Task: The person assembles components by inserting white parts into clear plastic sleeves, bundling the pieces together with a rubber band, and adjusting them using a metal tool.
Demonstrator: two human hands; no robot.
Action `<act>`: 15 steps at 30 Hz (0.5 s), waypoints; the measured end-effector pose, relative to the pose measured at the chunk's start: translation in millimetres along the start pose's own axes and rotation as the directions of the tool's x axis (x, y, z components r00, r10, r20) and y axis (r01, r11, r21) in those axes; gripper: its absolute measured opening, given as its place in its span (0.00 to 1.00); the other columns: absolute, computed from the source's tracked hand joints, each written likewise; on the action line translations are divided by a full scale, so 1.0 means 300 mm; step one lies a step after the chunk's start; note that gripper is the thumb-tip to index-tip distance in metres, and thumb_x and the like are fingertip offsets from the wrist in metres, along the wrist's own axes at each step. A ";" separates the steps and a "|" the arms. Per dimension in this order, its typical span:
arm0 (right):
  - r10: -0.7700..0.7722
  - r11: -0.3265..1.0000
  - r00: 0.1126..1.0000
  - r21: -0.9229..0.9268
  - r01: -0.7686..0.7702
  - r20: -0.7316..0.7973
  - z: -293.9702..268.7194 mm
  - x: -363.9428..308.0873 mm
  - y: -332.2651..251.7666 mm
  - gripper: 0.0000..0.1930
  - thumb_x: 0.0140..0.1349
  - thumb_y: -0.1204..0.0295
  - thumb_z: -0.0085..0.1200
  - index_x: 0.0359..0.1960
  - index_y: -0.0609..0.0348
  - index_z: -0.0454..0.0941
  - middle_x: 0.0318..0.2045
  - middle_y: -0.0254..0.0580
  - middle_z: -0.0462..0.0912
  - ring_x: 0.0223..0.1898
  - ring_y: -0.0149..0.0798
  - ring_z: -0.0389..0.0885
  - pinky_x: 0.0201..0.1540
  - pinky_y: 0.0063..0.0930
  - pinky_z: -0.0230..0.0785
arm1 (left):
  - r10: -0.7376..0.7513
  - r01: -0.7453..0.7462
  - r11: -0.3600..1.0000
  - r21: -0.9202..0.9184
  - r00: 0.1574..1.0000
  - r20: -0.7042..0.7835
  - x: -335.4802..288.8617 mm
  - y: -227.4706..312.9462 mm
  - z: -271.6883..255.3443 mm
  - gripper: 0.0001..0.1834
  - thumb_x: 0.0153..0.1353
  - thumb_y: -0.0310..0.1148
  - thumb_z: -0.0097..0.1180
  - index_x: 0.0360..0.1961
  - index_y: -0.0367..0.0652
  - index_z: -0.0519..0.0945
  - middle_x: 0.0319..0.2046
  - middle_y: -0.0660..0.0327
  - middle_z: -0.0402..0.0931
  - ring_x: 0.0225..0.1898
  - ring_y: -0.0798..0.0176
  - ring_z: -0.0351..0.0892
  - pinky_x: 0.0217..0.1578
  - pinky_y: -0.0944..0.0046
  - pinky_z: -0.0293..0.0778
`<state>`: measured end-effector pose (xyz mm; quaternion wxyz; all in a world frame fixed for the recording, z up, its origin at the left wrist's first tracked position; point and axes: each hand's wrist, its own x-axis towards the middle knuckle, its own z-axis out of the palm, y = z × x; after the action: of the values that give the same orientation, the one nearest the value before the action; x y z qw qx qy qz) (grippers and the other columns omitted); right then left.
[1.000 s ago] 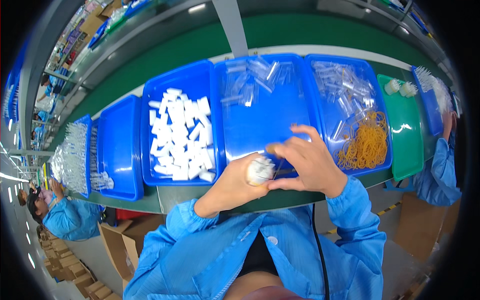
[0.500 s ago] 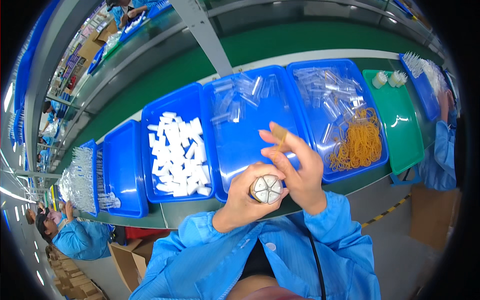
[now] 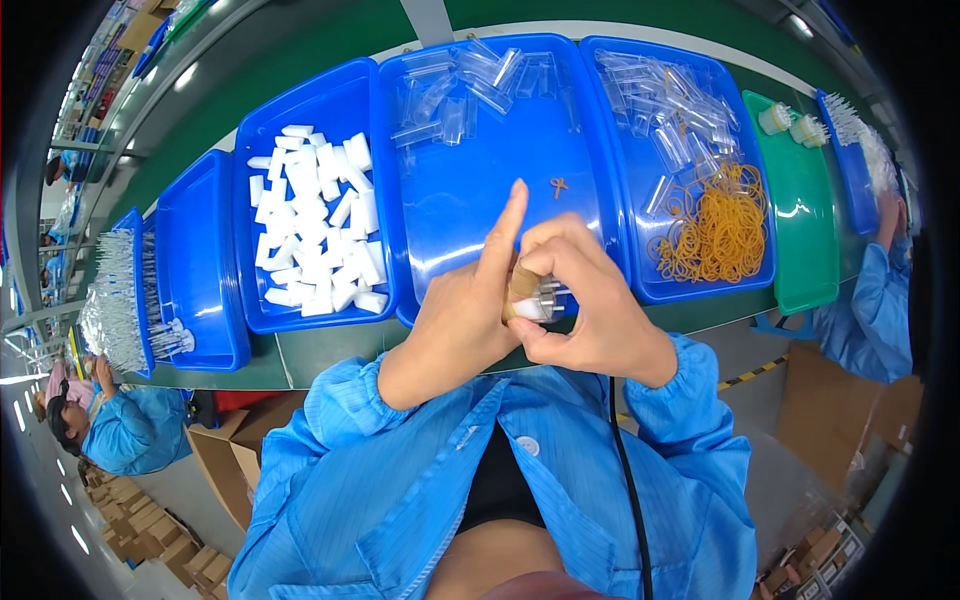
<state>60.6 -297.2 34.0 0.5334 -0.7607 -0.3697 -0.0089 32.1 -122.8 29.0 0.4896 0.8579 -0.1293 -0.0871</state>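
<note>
A grey floor (image 3: pixel 715 420) spreads through a busy workroom, with stacked cardboard boxes (image 3: pixel 150 530) on the left. Across it runs a green bench (image 3: pixel 315 352) lined with trays. The wide blue tray (image 3: pixel 480 180) holds clear plastic tubes (image 3: pixel 455 115) toward its far side; left of it, another blue tray (image 3: pixel 340 105) carries white blocks (image 3: pixel 310 225). On the right sit a blue tray (image 3: pixel 628 235) of tubes and yellow rubber bands (image 3: pixel 720 230), then a green tray (image 3: pixel 805 230). The left hand (image 3: pixel 455 315) is wrapped round a white-and-clear bundle (image 3: pixel 530 308), index finger outstretched; the right hand (image 3: pixel 600 310) clasps its other side. The bundle is between both hands, by the wide tray's near edge. Farther in lies a small orange band (image 3: pixel 559 187). Any print on the boxes is too small to read.
</note>
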 end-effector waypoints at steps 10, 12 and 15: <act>-0.139 0.931 0.965 -0.362 0.051 -0.222 0.054 -0.022 0.013 0.23 0.41 0.80 0.69 0.42 0.56 0.76 0.43 0.42 0.75 0.44 0.48 0.74 0.44 0.37 0.69 | -0.109 0.099 0.707 -0.700 0.994 0.031 -0.045 -0.068 -0.030 0.39 0.56 0.27 0.68 0.67 0.37 0.62 0.57 0.52 0.71 0.61 0.59 0.70 0.62 0.54 0.67; -0.053 0.986 0.987 -0.167 0.027 -0.152 0.039 -0.015 -0.021 0.25 0.43 0.79 0.70 0.46 0.57 0.77 0.46 0.43 0.76 0.46 0.48 0.74 0.47 0.38 0.69 | -0.139 0.114 0.699 -0.706 0.990 0.021 -0.053 -0.078 -0.038 0.39 0.53 0.26 0.71 0.64 0.35 0.65 0.58 0.50 0.71 0.60 0.58 0.71 0.61 0.55 0.67; 0.190 0.947 0.981 0.271 -0.170 -0.050 -0.035 -0.050 0.005 0.33 0.47 0.70 0.72 0.57 0.60 0.74 0.54 0.46 0.74 0.55 0.45 0.74 0.56 0.36 0.69 | -0.070 0.018 0.757 -0.653 0.996 -0.054 -0.062 -0.083 -0.066 0.41 0.48 0.26 0.74 0.63 0.33 0.67 0.59 0.50 0.71 0.60 0.57 0.72 0.61 0.55 0.67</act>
<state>54.4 -314.2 31.2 0.6426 -0.7120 -0.2763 0.0607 23.3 -88.7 17.9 0.7598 0.6394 -0.0525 -0.1059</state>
